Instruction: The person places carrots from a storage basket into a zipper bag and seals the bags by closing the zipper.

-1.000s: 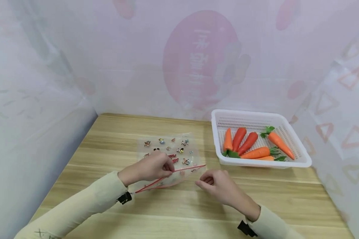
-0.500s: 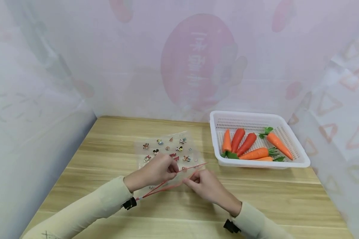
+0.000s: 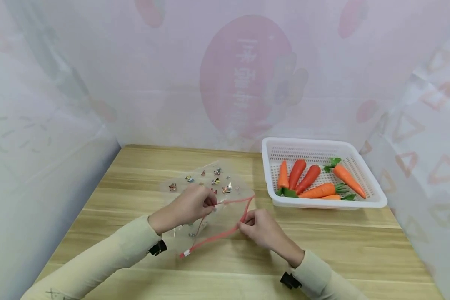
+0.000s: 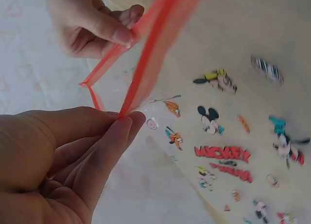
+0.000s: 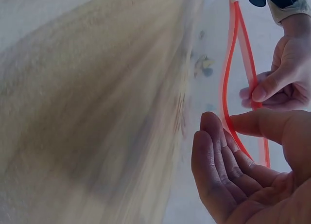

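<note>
A clear zip bag printed with small cartoon figures lies tilted over the table, its red zip edges spread apart into a gaping mouth. My left hand pinches the far red edge between thumb and fingers, seen close in the left wrist view at the fingertips. The near red edge is pinched by my right hand, whose thumb and forefinger meet on the strip in the right wrist view. A white slider sits at the left end of the zip.
To the right stands a white perforated basket with orange carrots and red carrot-shaped vegetables inside. The wooden table is walled at the back and sides by pale printed cloth.
My right hand has come in from the right and taken hold of the near red edge. The bag's mouth has been pulled wider, and the bag has turned and lifted.
</note>
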Tool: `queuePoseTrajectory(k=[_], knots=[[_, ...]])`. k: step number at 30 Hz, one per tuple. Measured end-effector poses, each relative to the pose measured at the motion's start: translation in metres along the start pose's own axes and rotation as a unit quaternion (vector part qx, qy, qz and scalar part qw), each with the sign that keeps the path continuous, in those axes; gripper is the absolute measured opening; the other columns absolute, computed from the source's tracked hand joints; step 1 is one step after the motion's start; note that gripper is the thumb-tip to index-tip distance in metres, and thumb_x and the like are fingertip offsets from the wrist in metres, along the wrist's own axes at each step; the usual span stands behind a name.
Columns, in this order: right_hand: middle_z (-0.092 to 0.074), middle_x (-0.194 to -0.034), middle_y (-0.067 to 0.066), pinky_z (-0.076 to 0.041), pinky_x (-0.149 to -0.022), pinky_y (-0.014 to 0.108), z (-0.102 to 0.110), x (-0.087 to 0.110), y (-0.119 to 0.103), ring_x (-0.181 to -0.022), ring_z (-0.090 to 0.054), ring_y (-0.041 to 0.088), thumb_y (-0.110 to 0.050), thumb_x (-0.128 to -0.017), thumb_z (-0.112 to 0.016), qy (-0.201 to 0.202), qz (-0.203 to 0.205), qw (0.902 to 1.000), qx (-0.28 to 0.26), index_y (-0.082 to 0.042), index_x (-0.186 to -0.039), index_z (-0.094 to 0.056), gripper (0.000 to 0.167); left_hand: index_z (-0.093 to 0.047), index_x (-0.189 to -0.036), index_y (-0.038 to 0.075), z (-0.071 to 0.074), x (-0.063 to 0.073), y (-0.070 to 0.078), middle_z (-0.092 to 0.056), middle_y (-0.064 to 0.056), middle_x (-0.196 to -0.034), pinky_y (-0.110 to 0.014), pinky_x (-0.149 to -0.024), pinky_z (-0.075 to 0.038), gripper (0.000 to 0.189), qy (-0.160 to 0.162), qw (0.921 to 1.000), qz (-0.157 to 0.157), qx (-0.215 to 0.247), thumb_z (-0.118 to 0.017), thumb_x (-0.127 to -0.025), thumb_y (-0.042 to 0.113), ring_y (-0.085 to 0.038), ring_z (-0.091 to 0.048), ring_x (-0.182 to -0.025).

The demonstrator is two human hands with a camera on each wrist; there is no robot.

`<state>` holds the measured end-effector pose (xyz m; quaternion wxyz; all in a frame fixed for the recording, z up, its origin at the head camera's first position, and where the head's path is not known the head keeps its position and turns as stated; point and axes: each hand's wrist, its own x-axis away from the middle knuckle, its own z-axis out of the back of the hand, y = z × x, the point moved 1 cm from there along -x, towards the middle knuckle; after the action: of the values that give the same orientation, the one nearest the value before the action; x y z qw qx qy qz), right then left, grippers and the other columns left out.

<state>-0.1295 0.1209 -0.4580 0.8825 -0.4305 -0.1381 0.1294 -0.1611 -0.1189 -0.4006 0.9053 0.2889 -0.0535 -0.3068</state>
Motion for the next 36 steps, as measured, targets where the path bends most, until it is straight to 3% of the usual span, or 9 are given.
queuePoseTrajectory(k=[7, 14, 18, 27, 31, 36], knots=[[-0.078, -0.081, 0.008, -0.055, -0.058, 0.020, 0.012, -0.002, 0.001, -0.069, -0.069, 0.008, -0.005, -0.094, -0.073, 0.042, -0.006, 0.9989, -0.021, -0.002, -0.090, -0.079, 0.008, -0.080, -0.089, 0.004, 0.020, 0.001, 0.004, -0.078, -0.004, -0.086, -0.023, -0.069, -0.061, 0.007, 0.001, 0.9990, 0.034, -0.029, -0.076, -0.091, -0.001, -0.006, -0.070, -0.076], [-0.078, -0.079, 0.009, -0.058, -0.059, 0.023, 0.022, -0.004, 0.004, -0.070, -0.074, 0.019, -0.001, -0.093, -0.072, 0.073, -0.015, 0.9968, -0.031, 0.000, -0.093, -0.079, 0.006, -0.079, -0.086, 0.005, 0.033, 0.007, 0.000, -0.077, -0.004, -0.084, -0.027, -0.071, -0.062, 0.008, 0.001, 0.9976, 0.069, -0.003, -0.077, -0.091, 0.000, -0.009, -0.069, -0.075], [-0.077, -0.077, 0.008, -0.058, -0.058, 0.022, 0.025, -0.004, 0.007, -0.072, -0.075, 0.024, -0.001, -0.093, -0.073, 0.079, -0.020, 0.9962, -0.031, 0.000, -0.093, -0.079, 0.005, -0.080, -0.088, 0.003, 0.035, 0.012, -0.007, -0.078, -0.006, -0.087, -0.026, -0.071, -0.062, 0.006, 0.004, 0.9972, 0.074, 0.001, -0.076, -0.091, -0.001, -0.009, -0.070, -0.077], [-0.077, -0.078, 0.004, -0.058, -0.060, 0.021, 0.030, -0.006, 0.014, -0.071, -0.074, 0.017, -0.002, -0.092, -0.074, 0.099, -0.024, 0.9943, -0.029, 0.001, -0.094, -0.080, 0.007, -0.080, -0.086, 0.005, 0.038, 0.023, -0.017, -0.076, -0.003, -0.084, -0.026, -0.069, -0.061, 0.009, 0.017, 0.9963, 0.084, -0.007, -0.075, -0.088, -0.003, -0.008, -0.068, -0.075], [-0.077, -0.077, 0.003, -0.057, -0.060, 0.020, 0.032, -0.005, 0.016, -0.073, -0.075, 0.021, -0.003, -0.092, -0.075, 0.099, -0.021, 0.9946, -0.023, -0.001, -0.093, -0.080, 0.006, -0.080, -0.084, 0.005, 0.038, 0.026, -0.019, -0.076, -0.002, -0.083, -0.023, -0.066, -0.060, 0.011, 0.021, 0.9964, 0.081, -0.007, -0.074, -0.088, -0.003, -0.007, -0.068, -0.073], [-0.078, -0.077, 0.001, -0.058, -0.062, 0.020, 0.032, -0.006, 0.013, -0.071, -0.074, 0.014, -0.006, -0.092, -0.077, 0.105, -0.005, 0.9943, -0.015, -0.004, -0.093, -0.081, 0.005, -0.081, -0.084, 0.005, 0.035, 0.027, -0.016, -0.077, -0.003, -0.081, -0.021, -0.063, -0.059, 0.009, 0.023, 0.9960, 0.086, 0.001, -0.076, -0.090, -0.001, -0.006, -0.067, -0.069]])
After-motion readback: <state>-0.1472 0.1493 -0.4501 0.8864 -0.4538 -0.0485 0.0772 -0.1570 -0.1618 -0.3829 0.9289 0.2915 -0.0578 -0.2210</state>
